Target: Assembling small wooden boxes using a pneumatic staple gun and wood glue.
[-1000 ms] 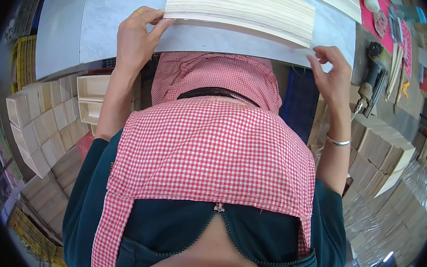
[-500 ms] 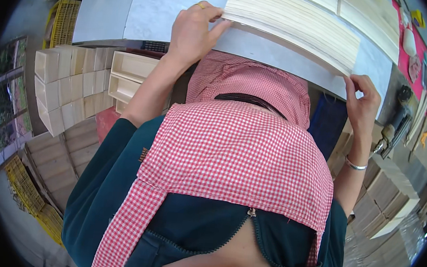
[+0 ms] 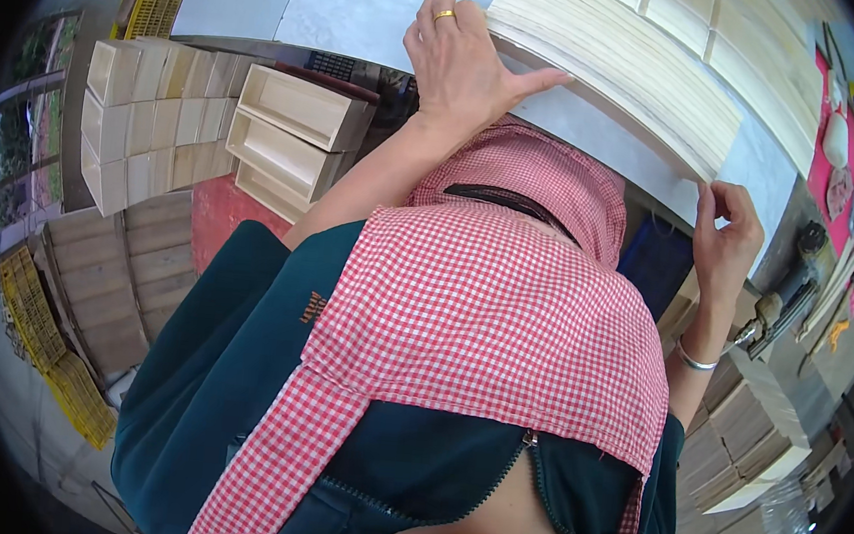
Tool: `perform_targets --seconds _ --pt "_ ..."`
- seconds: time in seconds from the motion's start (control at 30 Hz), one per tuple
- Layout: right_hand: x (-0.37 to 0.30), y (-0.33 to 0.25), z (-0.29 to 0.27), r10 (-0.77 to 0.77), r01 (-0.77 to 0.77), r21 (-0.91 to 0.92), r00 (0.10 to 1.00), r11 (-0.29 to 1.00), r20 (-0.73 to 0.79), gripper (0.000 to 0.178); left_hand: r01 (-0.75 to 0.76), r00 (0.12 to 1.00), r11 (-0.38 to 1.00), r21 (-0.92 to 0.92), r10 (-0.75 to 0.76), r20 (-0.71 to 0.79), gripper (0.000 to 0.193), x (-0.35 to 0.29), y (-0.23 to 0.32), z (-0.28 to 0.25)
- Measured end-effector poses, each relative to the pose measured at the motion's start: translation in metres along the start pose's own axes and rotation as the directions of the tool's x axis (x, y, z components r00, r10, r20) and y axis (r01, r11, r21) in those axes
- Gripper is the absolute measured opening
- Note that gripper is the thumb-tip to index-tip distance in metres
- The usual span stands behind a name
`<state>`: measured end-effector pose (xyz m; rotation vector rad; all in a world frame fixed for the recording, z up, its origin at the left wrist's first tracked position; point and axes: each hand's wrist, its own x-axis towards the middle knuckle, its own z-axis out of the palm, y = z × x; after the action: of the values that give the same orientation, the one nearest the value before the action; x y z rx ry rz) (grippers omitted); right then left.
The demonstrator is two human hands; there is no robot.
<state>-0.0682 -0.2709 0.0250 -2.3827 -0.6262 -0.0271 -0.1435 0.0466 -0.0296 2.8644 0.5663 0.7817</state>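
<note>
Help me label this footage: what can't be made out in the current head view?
Head view:
Left hand: palm hidden by its own back.
Right hand: fingertip contact with striped wooden piece too small to tell.
Pale wooden pieces: partly cut off by top edge.
Table: underside hidden by its top.

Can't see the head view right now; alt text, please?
A bare left hand, spread open, is beside the left end of a pale striped wooden piece on a blue-gray tabletop, the right hand at its near right corner. Wooden boxes are stacked at left.
</note>
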Motion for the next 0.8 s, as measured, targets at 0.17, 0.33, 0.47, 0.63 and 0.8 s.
perform_targets --seconds 0.17,0.33,0.47,0.63,0.8 --pt "-0.001 0.0 0.0 0.009 -0.01 0.016 1.0 1.0 0.009 0.003 -0.001 0.998 1.0 -0.021 0.002 0.061 0.083 0.004 -0.006 -0.017" --pt "-0.002 0.001 -0.001 0.009 -0.009 0.048 1.0 0.999 0.0 0.003 -0.163 0.982 0.985 -0.06 0.168 0.082 0.038 0.014 -0.025 -0.029" --pt "-0.002 0.015 0.001 0.015 -0.014 0.057 0.999 0.998 -0.031 0.005 -0.187 0.976 0.935 -0.301 0.212 0.052 0.018 0.023 -0.042 -0.021" --pt "0.009 0.014 -0.007 -0.002 0.001 0.014 0.999 1.0 0.049 0.006 -0.056 0.959 0.925 -0.376 0.154 0.238 0.018 0.02 -0.051 -0.033" --pt "0.033 0.086 -0.057 -0.032 0.021 -0.072 0.986 0.997 -0.161 0.034 0.062 0.931 0.937 -0.344 0.07 0.357 0.038 0.037 -0.063 -0.052"
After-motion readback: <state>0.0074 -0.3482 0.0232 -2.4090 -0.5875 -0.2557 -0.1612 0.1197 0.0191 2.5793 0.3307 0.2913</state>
